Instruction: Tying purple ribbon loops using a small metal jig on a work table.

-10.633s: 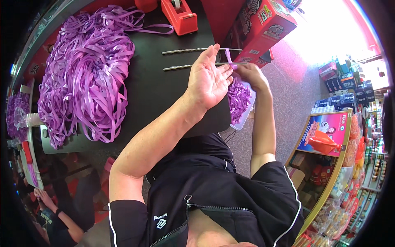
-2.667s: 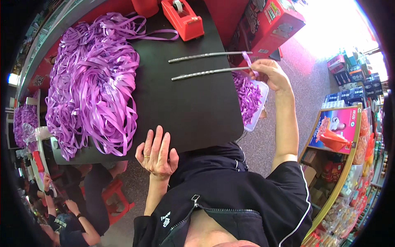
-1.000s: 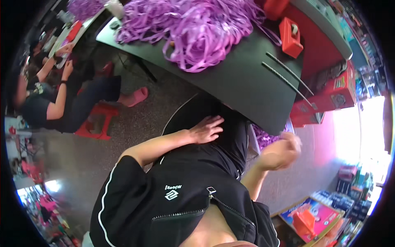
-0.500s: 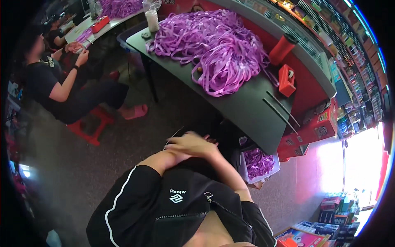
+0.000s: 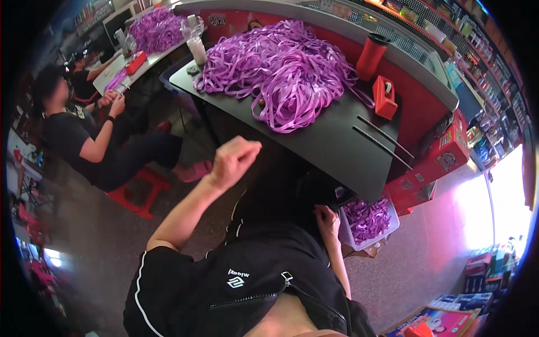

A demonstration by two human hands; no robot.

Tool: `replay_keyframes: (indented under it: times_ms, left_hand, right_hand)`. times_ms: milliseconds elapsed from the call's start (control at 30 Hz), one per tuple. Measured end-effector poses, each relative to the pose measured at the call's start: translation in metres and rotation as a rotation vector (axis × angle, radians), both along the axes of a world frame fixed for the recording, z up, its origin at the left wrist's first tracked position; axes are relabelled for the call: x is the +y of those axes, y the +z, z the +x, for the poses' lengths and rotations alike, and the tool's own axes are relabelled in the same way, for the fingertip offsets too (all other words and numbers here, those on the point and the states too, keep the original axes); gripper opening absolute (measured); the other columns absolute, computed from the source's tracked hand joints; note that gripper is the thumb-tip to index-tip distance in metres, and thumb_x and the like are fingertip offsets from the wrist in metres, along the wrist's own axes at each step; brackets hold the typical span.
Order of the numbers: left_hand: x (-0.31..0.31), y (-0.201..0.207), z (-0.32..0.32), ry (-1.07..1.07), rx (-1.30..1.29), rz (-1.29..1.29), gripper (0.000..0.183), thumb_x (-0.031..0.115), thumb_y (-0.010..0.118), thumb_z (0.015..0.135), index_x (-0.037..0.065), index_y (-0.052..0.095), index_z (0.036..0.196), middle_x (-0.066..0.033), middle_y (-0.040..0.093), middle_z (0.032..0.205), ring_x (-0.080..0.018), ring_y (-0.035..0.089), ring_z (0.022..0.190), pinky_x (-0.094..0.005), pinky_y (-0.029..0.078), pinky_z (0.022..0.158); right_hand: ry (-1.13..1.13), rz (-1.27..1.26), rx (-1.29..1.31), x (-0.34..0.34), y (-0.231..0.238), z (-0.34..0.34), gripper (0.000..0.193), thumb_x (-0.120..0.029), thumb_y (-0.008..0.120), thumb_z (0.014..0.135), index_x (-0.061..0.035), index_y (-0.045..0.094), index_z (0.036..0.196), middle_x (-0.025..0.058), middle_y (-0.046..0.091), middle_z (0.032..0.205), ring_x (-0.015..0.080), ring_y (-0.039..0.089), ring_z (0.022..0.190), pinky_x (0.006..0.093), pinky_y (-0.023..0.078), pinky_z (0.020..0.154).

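Note:
My left hand (image 5: 233, 161) is raised in front of the table's near edge, its fingers curled closed with nothing visible in them. Low beside the plastic bin, my right hand (image 5: 327, 221) rests against my dark clothing. Its fingers are bent and the fingertips are lost in the dark, so what they do is unclear. A big heap of purple ribbon straps (image 5: 297, 73) covers the far part of the dark table (image 5: 337, 151). Shorter purple strips (image 5: 368, 221) fill the whitish bin (image 5: 352, 244) next to my right hand.
On the table are a red tape dispenser (image 5: 384, 98), a red tumbler (image 5: 371, 57), two thin dark rods (image 5: 383, 147) and a clear cup (image 5: 196, 51). A seated person (image 5: 84, 132) works at left on a red stool (image 5: 147, 191). Red boxes (image 5: 432, 154) stand at right.
My hands were together over my lap and have parted. The left has risen forward and left; the right has dropped to the right, beside the bin. The view has shifted slightly.

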State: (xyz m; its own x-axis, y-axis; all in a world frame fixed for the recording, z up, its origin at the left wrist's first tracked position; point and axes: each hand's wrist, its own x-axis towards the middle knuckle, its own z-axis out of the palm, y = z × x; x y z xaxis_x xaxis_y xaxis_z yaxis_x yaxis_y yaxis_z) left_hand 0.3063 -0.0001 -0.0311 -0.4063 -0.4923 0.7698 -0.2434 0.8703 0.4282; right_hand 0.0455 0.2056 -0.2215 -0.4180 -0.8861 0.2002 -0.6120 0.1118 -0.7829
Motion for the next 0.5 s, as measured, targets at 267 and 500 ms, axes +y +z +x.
replay_keyframes:
  times_ms: [267,500]
  left_hand:
    - [-0.113,0.1,-0.056,0.014,-0.206,-0.022,0.012,0.011,0.067,0.083,0.004,0.069,0.092,-0.0107,0.066,0.087,-0.0228,0.064,0.08,-0.0329,0.049,0.072]
    - [-0.196,0.093,-0.157,0.001,-0.531,-0.098,0.018,0.02,0.065,0.08,0.005,0.069,0.088,-0.0113,0.064,0.089,-0.029,0.062,0.089,-0.039,0.048,0.081]
  right_hand:
    - [-0.046,-0.018,0.058,0.002,-0.015,-0.01,0.014,-0.015,0.062,0.086,-0.0107,0.067,0.098,0.002,0.07,0.082,0.0224,0.068,0.078,0.0337,0.05,0.07]
    - [-0.082,-0.054,0.134,0.008,-0.02,-0.009,0.013,-0.015,0.063,0.085,-0.0123,0.067,0.097,-0.0002,0.07,0.083,0.021,0.066,0.08,0.0339,0.046,0.074]
